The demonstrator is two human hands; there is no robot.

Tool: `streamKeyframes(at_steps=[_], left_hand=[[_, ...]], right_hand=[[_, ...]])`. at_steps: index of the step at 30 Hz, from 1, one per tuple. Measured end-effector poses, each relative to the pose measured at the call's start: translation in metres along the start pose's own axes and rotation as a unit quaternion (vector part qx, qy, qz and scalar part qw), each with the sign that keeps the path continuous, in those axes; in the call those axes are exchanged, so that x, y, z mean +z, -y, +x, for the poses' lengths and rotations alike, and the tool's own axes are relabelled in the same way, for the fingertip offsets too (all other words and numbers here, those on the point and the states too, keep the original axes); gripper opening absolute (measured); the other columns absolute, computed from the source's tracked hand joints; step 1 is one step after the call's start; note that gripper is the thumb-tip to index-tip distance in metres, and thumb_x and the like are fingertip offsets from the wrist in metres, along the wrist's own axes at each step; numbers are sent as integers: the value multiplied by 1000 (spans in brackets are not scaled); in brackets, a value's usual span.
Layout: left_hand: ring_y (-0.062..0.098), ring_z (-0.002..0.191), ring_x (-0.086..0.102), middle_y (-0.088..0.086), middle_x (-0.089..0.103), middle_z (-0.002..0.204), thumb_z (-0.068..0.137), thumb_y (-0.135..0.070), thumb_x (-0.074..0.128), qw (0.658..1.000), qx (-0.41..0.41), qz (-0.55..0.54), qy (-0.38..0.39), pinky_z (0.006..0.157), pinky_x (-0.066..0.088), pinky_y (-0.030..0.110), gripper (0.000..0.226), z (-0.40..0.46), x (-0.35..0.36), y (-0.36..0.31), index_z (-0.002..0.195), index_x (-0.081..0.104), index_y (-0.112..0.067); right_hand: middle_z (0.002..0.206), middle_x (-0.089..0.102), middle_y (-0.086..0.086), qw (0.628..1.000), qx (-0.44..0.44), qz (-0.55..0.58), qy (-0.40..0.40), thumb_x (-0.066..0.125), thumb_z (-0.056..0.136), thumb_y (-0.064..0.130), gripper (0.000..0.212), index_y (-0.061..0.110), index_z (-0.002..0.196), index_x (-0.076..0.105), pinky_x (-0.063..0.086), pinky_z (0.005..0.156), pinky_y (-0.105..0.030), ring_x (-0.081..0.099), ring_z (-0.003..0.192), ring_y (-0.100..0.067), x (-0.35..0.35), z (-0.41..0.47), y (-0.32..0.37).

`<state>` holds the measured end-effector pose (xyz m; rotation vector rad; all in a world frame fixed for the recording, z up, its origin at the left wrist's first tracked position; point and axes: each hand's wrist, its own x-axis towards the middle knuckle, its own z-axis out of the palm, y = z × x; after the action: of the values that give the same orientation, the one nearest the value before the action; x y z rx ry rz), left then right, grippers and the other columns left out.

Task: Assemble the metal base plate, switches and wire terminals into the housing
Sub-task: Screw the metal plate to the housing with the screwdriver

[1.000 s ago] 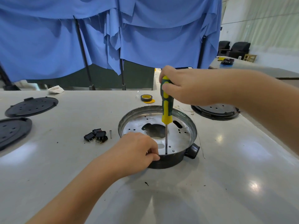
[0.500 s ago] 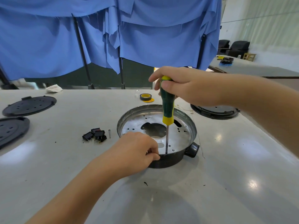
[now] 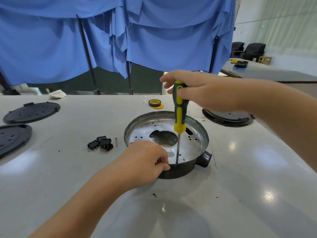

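A round black housing (image 3: 178,172) sits mid-table with a shiny metal base plate (image 3: 192,145) seated inside it. My right hand (image 3: 202,91) holds the top of a green and yellow screwdriver (image 3: 179,114), which stands upright with its tip at the plate's near edge. My left hand (image 3: 145,162) grips the housing's near-left rim, thumb on the outside wall. Several small black switches (image 3: 101,145) lie in a cluster left of the housing, with a loose screw (image 3: 116,142) beside them. Thin wires (image 3: 199,117) lie behind the housing.
Two black perforated lids (image 3: 32,112) (image 3: 12,138) lie at the far left. Another black round part (image 3: 228,117) sits behind my right wrist. A yellow-cored tape roll (image 3: 154,103) and crumpled paper (image 3: 57,93) lie near the back edge. Blue cloth hangs behind.
My right hand has loosened and shifted its fingers on the screwdriver handle, index finger now lifted. The screwdriver stays upright in the same spot. My left hand keeps its hold on the rim.
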<state>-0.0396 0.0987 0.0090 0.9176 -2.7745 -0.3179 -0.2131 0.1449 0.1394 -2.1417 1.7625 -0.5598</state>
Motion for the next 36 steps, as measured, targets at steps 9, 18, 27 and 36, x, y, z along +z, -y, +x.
streamKeyframes(at_steps=[9,18,27,36], left_hand=[[4,83,59,-14,68,86,91,-38,58,1000,3,4,-10,68,43,16,15,0,1,-1,89,71,-30],[3,80,59,-15,68,83,90,-39,59,1000,7,-7,-16,64,38,10,15,1,2,1,89,71,-31],[-10,75,60,-31,63,76,80,-58,61,995,-32,-92,-10,63,41,11,23,5,1,3,85,70,-38],[5,71,70,-13,73,75,73,-31,82,911,-100,-377,-130,68,55,20,15,25,23,-7,80,69,-27]], right_hand=[[57,42,-2,880,6,-426,-211,25,89,68,57,15,71,37,22,46,-28,37,48,-16,8,5,0],[73,56,3,979,-69,-145,-125,49,95,42,18,24,97,51,42,55,-24,52,59,-13,14,7,-1],[54,38,-2,862,63,-430,-259,32,96,50,48,13,66,34,21,45,-26,34,45,-17,22,5,-1],[105,65,-4,996,-22,-2,-82,49,98,20,26,27,123,54,50,94,-40,65,95,-20,5,8,-15]])
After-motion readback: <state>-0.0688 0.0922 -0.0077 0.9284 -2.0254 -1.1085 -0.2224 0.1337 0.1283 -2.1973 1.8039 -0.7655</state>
